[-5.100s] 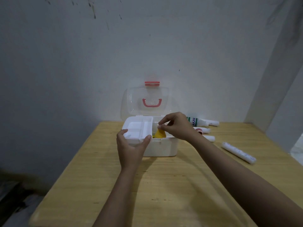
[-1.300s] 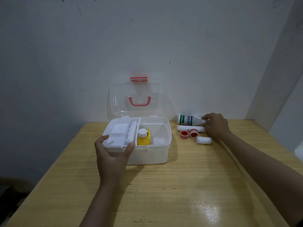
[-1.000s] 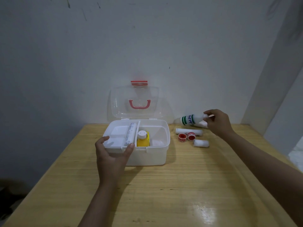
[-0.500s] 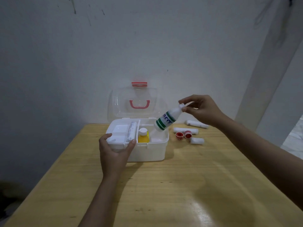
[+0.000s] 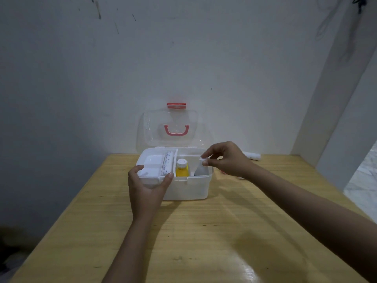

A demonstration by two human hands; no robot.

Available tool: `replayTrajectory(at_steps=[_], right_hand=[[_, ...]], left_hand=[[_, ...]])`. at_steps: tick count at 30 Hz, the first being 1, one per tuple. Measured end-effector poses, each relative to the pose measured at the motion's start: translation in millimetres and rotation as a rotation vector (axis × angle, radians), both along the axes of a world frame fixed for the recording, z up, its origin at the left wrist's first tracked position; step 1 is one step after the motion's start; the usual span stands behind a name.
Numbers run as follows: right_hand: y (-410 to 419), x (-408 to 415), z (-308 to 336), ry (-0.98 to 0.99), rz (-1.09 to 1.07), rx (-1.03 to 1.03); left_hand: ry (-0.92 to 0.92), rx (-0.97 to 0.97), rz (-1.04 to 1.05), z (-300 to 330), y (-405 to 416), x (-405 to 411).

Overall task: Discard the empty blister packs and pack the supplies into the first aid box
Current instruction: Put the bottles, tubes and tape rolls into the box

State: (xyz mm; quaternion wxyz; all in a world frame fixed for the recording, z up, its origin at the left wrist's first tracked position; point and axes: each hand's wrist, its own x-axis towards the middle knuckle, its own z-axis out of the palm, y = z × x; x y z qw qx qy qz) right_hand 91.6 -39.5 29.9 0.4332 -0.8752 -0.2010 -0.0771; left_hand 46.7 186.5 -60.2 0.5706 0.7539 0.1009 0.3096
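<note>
Right hand [image 5: 225, 159] has lowered white bottle [image 5: 201, 169] into box [image 5: 189, 186] (upright).

You see a smooth white plastic box [image 5: 189, 185] with a clear glossy lid [image 5: 170, 129] on your varnished, grainy wood table [image 5: 204, 237]

Bare corner with a wooden table

Pale, scuffed wall [image 5: 204, 58] behind the light wooden table [image 5: 204, 231]; glare on its near edge.
</note>
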Motion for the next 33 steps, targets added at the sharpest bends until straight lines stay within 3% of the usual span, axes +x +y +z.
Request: replayTrajectory(at_steps=[8,14,18,24,33], right_hand=[[-8.8,-7.5,-9.7,-0.003,-0.002,0.117],[-71.5,7.3,-22.0,-0.038,-0.324,0.304],[-110.7,33.8,-47.6,0.071,-0.471,0.168],[-128.1,67.8,-71.0,0.223,-0.481,0.002],[-132.3,76.8,-83.8,0.183,-0.463,-0.136]], left_hand=[[-0.012,0.014,-0.001,0.8,0.2,-1.1],[-0.018,0.018,0.004,0.7,0.3,-0.4],[-0.009,0.003,0.01,1.7,-0.5,0.1],[-0.006,-0.003,0.009,0.9,-1.9,-0.4],[0.019,0.012,-0.003,0.7,-1.5,-0.4]])
